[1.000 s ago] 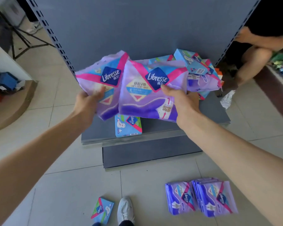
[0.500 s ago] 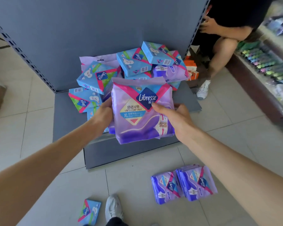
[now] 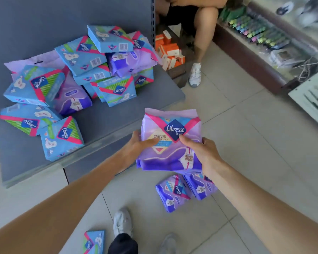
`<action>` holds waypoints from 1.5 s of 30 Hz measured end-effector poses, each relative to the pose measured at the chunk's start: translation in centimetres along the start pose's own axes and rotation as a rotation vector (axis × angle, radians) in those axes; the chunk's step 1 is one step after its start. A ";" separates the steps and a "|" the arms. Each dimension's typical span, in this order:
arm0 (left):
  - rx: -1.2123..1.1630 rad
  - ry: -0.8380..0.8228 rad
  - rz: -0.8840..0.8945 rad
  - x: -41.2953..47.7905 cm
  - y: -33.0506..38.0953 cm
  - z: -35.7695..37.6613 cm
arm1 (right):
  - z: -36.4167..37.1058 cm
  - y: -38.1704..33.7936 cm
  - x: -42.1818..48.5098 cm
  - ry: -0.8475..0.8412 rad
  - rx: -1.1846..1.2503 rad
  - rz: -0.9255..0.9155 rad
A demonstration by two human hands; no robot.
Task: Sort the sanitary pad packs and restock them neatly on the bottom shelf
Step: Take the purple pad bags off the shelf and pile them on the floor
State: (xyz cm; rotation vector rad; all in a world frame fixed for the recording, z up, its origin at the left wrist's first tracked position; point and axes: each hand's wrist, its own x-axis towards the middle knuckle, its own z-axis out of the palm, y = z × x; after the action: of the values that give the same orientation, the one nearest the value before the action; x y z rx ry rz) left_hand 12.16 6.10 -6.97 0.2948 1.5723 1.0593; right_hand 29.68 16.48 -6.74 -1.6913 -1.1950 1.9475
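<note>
Both hands hold stacked purple Libresse packs (image 3: 170,149) in the air, off the front right corner of the grey bottom shelf (image 3: 106,121). My left hand (image 3: 138,145) grips their left edge and my right hand (image 3: 200,153) grips the right edge, thumb on the front. Directly below, a few purple packs (image 3: 184,191) lie on the tiled floor. On the shelf a jumbled heap of blue packs (image 3: 81,55) and purple packs (image 3: 73,99) leans against the back panel. One blue pack (image 3: 94,241) lies on the floor by my foot.
A person crouches at the upper right, one white shoe (image 3: 195,75) on the floor. Orange boxes (image 3: 170,54) sit beside the shelf upright. A low display with small goods (image 3: 257,32) runs along the right. My own shoes (image 3: 122,222) stand at the bottom.
The two purple packs were brought together into one stack and carried from over the shelf heap down to the right, above the purple packs on the floor. The view swung right.
</note>
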 end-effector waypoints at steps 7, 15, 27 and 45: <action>0.425 -0.173 -0.061 7.0 -8.1 6.3 | -5.7 11.4 2.0 0.229 0.238 0.120; 0.784 -0.334 -0.155 14.3 -19.2 9.3 | -5.3 27.9 6.6 0.461 0.619 0.445; 1.061 -0.424 -0.175 25.8 -32.4 7.0 | -1.6 43.2 17.1 0.478 0.822 0.481; 1.136 -0.335 -0.255 26.0 -29.5 7.8 | -2.9 41.9 16.4 0.439 0.447 0.627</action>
State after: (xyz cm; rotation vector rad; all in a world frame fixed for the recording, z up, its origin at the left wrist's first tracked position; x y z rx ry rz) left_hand 21.33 11.07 -45.63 0.9425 1.6888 -0.1773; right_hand 40.04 3.41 -48.59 -2.2170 -0.0543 1.7927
